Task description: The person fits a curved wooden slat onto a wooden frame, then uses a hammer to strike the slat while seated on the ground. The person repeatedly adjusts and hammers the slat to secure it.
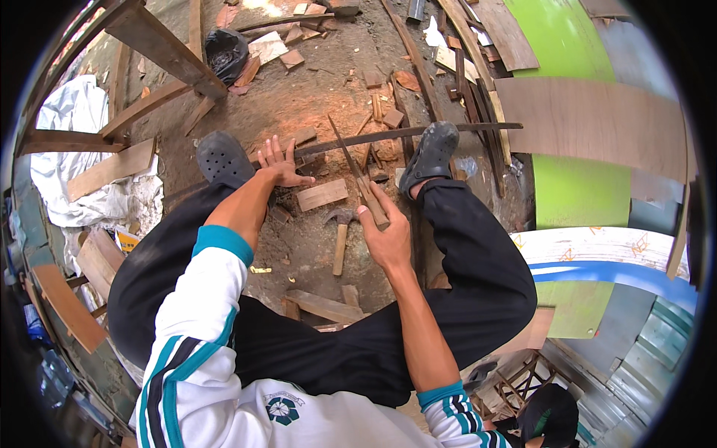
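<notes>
A long, narrow dark wood strip lies across the ground between my feet, and its right end reaches past my right clog. My left hand rests on the strip by my left clog, fingers spread apart. In my right hand is the wooden handle of a handsaw, its thin dark blade seen nearly edge-on. The blade crosses the strip between my hands; whether its teeth touch the wood I cannot tell. A claw hammer lies below, near a short wood block.
Wood offcuts lie around my legs. Long boards stretch away at the far right, beside green and brown panels. A wooden frame stands far left near a white cloth. Another person in a dark cap is at lower right.
</notes>
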Motion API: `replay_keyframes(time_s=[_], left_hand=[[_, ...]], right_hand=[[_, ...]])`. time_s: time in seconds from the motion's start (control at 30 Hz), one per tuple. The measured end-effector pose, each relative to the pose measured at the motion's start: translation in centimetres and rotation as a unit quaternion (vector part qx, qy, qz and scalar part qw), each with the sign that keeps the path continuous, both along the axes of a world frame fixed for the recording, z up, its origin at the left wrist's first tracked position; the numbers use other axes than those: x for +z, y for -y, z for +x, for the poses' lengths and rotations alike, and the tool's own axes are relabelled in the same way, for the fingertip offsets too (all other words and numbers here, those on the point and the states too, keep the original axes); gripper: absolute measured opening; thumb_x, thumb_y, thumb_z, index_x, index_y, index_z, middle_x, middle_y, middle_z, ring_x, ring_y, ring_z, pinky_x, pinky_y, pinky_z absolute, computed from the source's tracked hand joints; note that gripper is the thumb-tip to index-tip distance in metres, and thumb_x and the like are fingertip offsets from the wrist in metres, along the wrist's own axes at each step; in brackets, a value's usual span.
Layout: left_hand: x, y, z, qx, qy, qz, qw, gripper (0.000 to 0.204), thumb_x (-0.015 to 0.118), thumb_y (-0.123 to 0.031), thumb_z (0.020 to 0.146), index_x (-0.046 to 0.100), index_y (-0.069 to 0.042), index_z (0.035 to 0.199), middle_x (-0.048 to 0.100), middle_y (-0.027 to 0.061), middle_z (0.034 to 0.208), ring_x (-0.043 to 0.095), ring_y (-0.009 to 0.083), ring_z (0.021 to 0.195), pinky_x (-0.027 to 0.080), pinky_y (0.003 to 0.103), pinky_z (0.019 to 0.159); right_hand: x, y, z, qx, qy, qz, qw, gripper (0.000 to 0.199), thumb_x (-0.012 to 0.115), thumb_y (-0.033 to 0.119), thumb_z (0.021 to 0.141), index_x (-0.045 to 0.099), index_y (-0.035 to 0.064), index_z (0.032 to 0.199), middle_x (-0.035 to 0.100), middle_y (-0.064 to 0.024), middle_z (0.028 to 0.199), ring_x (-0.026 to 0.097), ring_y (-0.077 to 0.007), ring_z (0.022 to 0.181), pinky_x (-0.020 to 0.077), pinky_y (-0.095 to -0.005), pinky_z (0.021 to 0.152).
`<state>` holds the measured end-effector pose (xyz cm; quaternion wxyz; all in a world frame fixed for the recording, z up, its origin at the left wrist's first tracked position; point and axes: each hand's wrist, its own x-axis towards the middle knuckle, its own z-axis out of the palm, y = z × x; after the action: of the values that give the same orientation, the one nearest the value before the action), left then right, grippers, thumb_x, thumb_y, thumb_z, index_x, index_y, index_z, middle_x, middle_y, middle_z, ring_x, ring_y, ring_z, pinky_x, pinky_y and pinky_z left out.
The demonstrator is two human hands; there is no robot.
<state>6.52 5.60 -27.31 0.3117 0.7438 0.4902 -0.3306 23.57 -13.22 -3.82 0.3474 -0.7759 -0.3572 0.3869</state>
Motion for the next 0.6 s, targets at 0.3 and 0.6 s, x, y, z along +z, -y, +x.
replay_keyframes(time_s=[0.3, 0.6], left_hand=[[0.3, -0.3, -0.2, 0.007, -0.003, -0.006, 1.0, 0.144, 0.062, -0.091, 0.064, -0.017, -0.018, 0.16, -0.03, 0.0291, 0.159, -0.032, 0.0477, 0.146, -0.011, 0.067, 0.114], [0.4, -0.2, -0.4, 0.014, -0.005, -0.008, 1.0, 0.144, 0.063, -0.091, 0.064, -0.016, -0.018, 0.16, -0.028, 0.0292, 0.16, -0.031, 0.0478, 0.146, -0.01, 0.067, 0.114]], right_hand=[[0.6, 0.3, -0.3, 0.022, -0.002, -0.008, 1.0, 0.055, 0.063, 0.022, 0.093, 0.053, -0.0027, 0.142, 0.062, -0.0274, 0.133, 0.059, -0.0382, 0.127, 0.0452, -0.0391, 0.106], [3.9, 2.3, -2.0, 0.017, -0.013, -0.032, 0.999, 0.053, 0.06, 0.017, 0.094, 0.052, -0.0017, 0.143, 0.065, -0.0268, 0.128, 0.064, -0.0369, 0.12, 0.0484, -0.0378, 0.101]])
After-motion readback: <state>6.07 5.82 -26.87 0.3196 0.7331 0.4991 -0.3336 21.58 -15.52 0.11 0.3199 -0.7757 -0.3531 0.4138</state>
